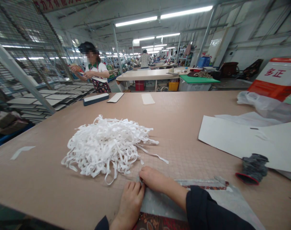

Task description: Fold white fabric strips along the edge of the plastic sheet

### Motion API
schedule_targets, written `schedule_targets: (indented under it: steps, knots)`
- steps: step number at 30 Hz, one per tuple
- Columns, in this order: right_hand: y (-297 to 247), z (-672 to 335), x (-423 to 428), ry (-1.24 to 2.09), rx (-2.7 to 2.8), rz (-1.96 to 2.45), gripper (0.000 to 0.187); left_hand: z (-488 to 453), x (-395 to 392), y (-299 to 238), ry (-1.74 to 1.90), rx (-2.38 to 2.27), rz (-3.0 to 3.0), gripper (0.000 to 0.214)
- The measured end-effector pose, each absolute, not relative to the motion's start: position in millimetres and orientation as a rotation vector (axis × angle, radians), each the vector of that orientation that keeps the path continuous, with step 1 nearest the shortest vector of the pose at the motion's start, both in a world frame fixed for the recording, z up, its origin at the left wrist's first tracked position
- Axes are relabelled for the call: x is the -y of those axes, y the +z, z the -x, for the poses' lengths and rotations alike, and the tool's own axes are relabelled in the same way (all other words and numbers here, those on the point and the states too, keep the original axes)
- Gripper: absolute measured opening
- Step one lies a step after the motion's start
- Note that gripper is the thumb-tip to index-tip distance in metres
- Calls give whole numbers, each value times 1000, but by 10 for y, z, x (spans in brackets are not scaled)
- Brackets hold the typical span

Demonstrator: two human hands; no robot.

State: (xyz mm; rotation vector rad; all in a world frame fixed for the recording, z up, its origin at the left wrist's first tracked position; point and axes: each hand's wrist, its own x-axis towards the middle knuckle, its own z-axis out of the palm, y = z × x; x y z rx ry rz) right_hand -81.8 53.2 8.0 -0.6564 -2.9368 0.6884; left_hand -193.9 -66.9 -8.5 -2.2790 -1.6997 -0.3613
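Note:
A piece of fabric (160, 203) lies at the table's near edge, with a grey back and a dark red patterned face showing along its near and far edges. My left hand (133, 199) is closed at its left corner, fingertips bent down over the edge. Right beside it, my right hand (153, 180) pinches the same corner, its fingers curled and partly hiding the spot. The two hands touch or nearly touch. Just beyond them rests a large tangled heap of white fabric strips (107, 143), with one loose strip trailing to the right.
On the right are a grey knitted cuff with a red rim (253, 169), white boards (236, 137), a plastic bag (267, 105) and a red-white box (277, 76). Pale panels (96, 98) lie at the far edge. Another person (95, 68) stands at the far left beside stacked panels.

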Motion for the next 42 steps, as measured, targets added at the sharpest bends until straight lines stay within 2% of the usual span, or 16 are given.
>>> schedule_targets:
  steps: [7, 16, 24, 29, 32, 37, 42]
  knots:
    - [114, 778, -607, 794, 2933, 727, 19, 1946, 680, -118, -282, 1842, 2300, 28]
    - [114, 865, -563, 755, 2955, 835, 20, 1944, 676, -113, -273, 1773, 2308, 29]
    - [113, 776, -479, 697, 2856, 935, 26, 1959, 616, -203, -509, 1699, 2318, 27]
    - [45, 261, -269, 446, 2884, 844, 19, 1986, 551, -121, -556, 1825, 2418, 22]
    - [36, -147, -242, 366, 2912, 1010, 18, 2018, 512, 52, -501, 1971, 2512, 21]
    - [171, -601, -444, 566, 2807, 1461, 15, 1926, 386, 231, -377, 2037, 2552, 23]
    - [340, -665, -405, 644, 2804, 1381, 16, 1718, 299, 228, -423, 1778, 2644, 33]
